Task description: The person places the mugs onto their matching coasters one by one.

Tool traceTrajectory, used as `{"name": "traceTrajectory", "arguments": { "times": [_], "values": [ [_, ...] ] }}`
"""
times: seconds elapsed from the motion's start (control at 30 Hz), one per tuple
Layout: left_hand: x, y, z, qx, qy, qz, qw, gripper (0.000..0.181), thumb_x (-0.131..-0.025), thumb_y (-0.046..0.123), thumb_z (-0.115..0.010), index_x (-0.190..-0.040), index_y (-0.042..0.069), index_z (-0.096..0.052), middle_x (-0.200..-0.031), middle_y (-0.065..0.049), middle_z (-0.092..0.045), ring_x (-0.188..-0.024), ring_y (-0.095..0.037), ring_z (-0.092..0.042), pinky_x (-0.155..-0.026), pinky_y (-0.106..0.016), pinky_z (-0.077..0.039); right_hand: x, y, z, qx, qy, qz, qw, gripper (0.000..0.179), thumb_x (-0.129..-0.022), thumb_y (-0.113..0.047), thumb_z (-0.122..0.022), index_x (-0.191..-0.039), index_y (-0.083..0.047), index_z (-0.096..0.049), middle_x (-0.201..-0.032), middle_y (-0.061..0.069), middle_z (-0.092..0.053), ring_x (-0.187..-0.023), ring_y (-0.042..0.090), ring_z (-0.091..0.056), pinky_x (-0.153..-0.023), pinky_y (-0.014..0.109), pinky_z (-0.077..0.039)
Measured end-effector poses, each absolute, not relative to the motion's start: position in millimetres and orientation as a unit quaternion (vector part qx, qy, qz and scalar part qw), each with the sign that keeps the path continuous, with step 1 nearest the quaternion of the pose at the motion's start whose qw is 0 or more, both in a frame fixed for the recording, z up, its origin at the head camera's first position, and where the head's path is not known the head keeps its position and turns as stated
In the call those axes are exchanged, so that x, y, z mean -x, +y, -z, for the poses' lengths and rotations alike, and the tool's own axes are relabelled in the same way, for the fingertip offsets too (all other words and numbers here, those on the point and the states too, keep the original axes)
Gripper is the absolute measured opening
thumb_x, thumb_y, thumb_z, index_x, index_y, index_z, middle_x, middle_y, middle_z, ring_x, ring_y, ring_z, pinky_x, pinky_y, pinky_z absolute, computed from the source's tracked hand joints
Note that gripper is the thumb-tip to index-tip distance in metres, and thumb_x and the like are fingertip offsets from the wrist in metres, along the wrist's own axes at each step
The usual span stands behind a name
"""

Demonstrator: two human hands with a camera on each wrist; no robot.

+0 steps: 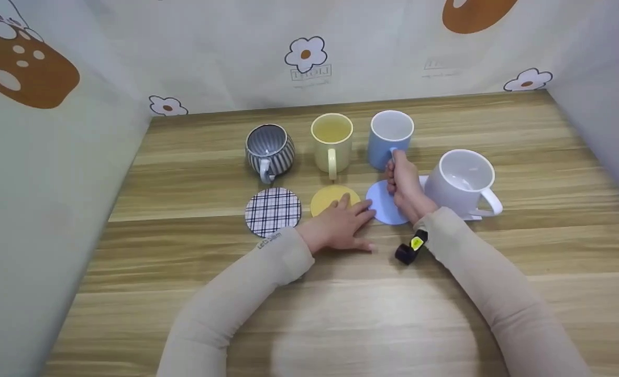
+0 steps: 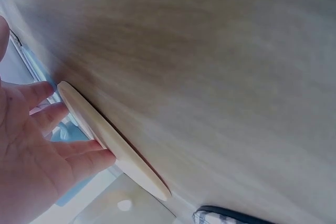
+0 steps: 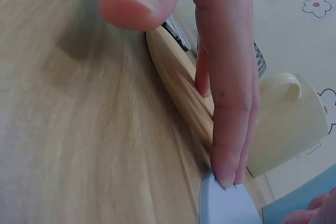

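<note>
My left hand point(image 1: 343, 225) lies with its fingers spread over the yellow round coaster point(image 1: 321, 197), and fingertips touch the left edge of the blue round coaster point(image 1: 382, 201). In the right wrist view, those fingertips press on the blue coaster point(image 3: 226, 205). Just behind that coaster stands the upright blue mug point(image 1: 378, 151). My right hand point(image 1: 406, 180) grips its handle, which the fingers mostly hide. The left wrist view shows the left palm point(image 2: 31, 156) beside the tilted-looking yellow coaster point(image 2: 126, 156).
A pale yellow mug point(image 1: 338, 157) and a striped grey mug point(image 1: 280, 159) stand left of the blue one. The plaid coaster point(image 1: 273, 212) lies before the striped mug. At right, a large white mug point(image 1: 451, 188) sits on a white coaster point(image 1: 474, 217).
</note>
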State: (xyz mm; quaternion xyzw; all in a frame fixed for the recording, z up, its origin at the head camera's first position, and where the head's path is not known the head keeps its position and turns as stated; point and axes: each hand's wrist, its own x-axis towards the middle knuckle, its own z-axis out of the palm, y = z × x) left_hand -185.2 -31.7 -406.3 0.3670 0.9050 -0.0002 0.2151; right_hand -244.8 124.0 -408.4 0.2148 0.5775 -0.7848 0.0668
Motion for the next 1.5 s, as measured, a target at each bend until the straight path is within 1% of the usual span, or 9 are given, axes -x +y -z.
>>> {"name": "traceTrajectory", "arguments": {
  "times": [0.37, 0.53, 0.7, 1.0, 1.5],
  "values": [
    [184, -29, 403, -0.366, 0.903, -0.005, 0.224, 0.080, -0.085, 0.063, -0.045, -0.147, 0.019, -0.020, -0.154, -0.001, -0.009, -0.137, -0.043, -0.007, -0.110, -0.049, -0.015, 244, 130, 407, -0.218, 0.578, 0.784, 0.056, 0.041, -0.091, -0.030, -0.044, -0.053, -0.015, -0.038, -0.045, -0.008, -0.033, -0.038, 0.003, -0.025, -0.036, 0.016, -0.019],
    [184, -29, 404, -0.362, 0.905, -0.009, 0.225, 0.080, -0.084, 0.064, -0.045, -0.147, 0.020, -0.020, -0.154, -0.001, -0.009, -0.137, -0.043, -0.007, -0.110, -0.050, -0.015, 242, 132, 404, -0.208, 0.599, 0.771, 0.055, 0.043, -0.091, -0.033, -0.045, -0.052, -0.016, -0.038, -0.045, -0.008, -0.034, -0.038, 0.004, -0.024, -0.037, 0.017, -0.019],
    [184, -30, 405, -0.360, 0.905, -0.009, 0.227, 0.081, -0.084, 0.064, -0.044, -0.147, 0.020, -0.019, -0.155, -0.001, -0.008, -0.137, -0.043, -0.006, -0.110, -0.051, -0.015, 239, 133, 401, -0.188, 0.606, 0.771, 0.052, 0.043, -0.091, -0.031, -0.044, -0.052, -0.016, -0.037, -0.045, -0.008, -0.033, -0.038, 0.003, -0.025, -0.038, 0.017, -0.019],
    [185, -31, 409, -0.362, 0.908, -0.002, 0.211, 0.082, -0.083, 0.065, -0.045, -0.147, 0.019, -0.022, -0.154, -0.001, -0.011, -0.137, -0.043, -0.008, -0.109, -0.050, -0.017, 230, 135, 391, -0.152, 0.604, 0.779, 0.071, 0.043, -0.093, -0.028, -0.040, -0.052, -0.015, -0.036, -0.045, -0.008, -0.032, -0.038, 0.002, -0.024, -0.039, 0.016, -0.017],
    [184, -32, 404, -0.356, 0.907, -0.009, 0.225, 0.082, -0.083, 0.066, -0.044, -0.147, 0.020, -0.021, -0.154, 0.000, -0.009, -0.137, -0.042, -0.006, -0.110, -0.049, -0.014, 216, 143, 387, -0.147, 0.607, 0.775, 0.098, 0.043, -0.095, -0.028, -0.039, -0.055, -0.014, -0.038, -0.050, -0.006, -0.035, -0.044, 0.004, -0.027, -0.041, 0.015, -0.020]
  ]
}}
